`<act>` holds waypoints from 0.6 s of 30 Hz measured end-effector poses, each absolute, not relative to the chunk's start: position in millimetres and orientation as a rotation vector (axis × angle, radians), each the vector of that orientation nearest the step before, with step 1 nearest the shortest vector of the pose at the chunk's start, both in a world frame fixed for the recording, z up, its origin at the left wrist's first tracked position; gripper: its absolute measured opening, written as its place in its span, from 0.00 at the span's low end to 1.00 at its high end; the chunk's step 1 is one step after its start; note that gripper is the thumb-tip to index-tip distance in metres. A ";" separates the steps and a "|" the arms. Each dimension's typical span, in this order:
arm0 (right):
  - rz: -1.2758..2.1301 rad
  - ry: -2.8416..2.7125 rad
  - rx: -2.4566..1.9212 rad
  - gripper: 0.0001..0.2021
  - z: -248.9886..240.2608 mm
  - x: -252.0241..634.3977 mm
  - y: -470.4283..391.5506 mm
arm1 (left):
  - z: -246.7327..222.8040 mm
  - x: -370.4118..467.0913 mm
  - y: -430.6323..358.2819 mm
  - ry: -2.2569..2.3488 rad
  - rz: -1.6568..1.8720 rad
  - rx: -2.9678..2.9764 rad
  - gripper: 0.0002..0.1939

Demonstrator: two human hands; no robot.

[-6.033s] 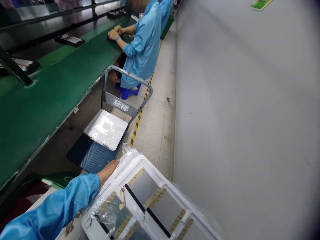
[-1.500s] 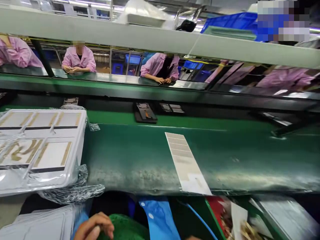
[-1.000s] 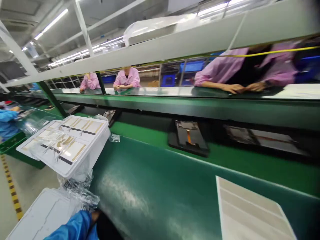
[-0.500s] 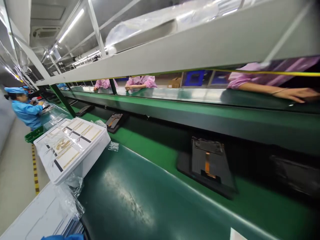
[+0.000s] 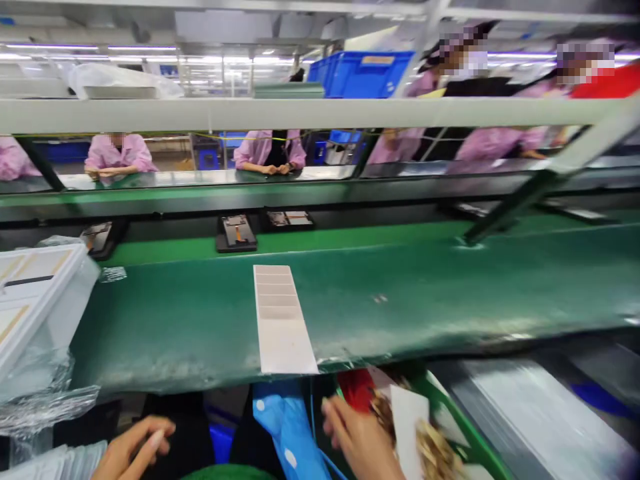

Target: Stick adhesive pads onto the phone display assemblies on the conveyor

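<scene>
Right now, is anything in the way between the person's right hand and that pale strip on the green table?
Nothing visible: the pale strip lies uncovered on the green table, ahead and left of the right hand.

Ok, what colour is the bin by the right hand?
The bin is green in the head view.

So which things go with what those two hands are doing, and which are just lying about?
Likely part of the work, being nearest the hands:
the pale sheet on the green table
the white stack by the left hand
the green bin by the right hand

Probably just lying about:
the blue crate up high
the plastic-covered thing
</scene>
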State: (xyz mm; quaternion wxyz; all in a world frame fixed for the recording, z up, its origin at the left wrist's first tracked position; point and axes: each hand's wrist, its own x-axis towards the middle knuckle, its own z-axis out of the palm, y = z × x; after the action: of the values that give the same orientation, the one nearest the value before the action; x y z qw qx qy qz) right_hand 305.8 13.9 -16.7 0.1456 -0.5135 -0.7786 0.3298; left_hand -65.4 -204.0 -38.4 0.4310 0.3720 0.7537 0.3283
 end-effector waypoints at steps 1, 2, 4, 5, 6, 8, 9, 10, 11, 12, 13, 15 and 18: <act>0.900 -2.214 -1.453 0.18 -16.9 304.6 24.2 | -31.5 -56.7 -186.3 1.855 0.931 1.004 0.22; 0.825 -2.179 -1.420 0.19 -17.2 301.1 37.9 | -25.9 -46.1 -164.2 1.841 1.028 1.085 0.22; 0.650 -2.138 -1.367 0.18 -19.3 289.2 69.5 | -21.2 -22.5 -110.8 1.813 1.118 1.320 0.22; 0.574 -2.145 -1.362 0.20 -21.5 282.1 84.3 | -22.4 -10.9 -82.5 1.833 1.120 1.458 0.24; 0.546 -2.211 -1.353 0.22 -24.7 275.1 96.8 | -25.7 -0.3 -55.3 1.848 1.075 1.600 0.26; 0.529 -2.366 -1.340 0.27 -32.9 264.3 113.0 | -35.8 17.0 -9.9 1.886 0.898 1.832 0.29; 0.528 -2.433 -1.331 0.28 -37.3 261.1 116.8 | -41.4 23.4 6.6 1.900 0.788 1.920 0.30; 0.522 -2.482 -1.324 0.29 -41.3 259.5 118.7 | -46.7 28.6 18.7 1.916 0.686 1.992 0.31; 0.515 -2.516 -1.316 0.30 -44.8 259.3 119.4 | -51.3 32.8 26.7 1.934 0.603 2.054 0.31; 0.508 -2.538 -1.303 0.30 -47.4 260.1 119.8 | -54.9 36.6 31.4 1.950 0.543 2.112 0.31; 0.507 -2.554 -1.283 0.30 -49.0 261.7 120.8 | -57.5 40.3 33.8 1.965 0.506 2.165 0.31; 0.541 -2.575 -1.234 0.29 -49.7 266.0 125.9 | -59.8 48.5 34.9 1.983 0.485 2.243 0.31; 0.649 -2.546 -1.204 0.26 -45.0 275.6 142.5 | -57.8 61.1 35.9 1.969 0.500 2.267 0.31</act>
State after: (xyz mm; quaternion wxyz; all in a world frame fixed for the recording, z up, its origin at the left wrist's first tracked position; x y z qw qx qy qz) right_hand 275.6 142.5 -45.0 0.1252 -0.4134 -0.8740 0.2228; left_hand 61.1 35.9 -57.8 0.0487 0.7439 0.6461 0.1639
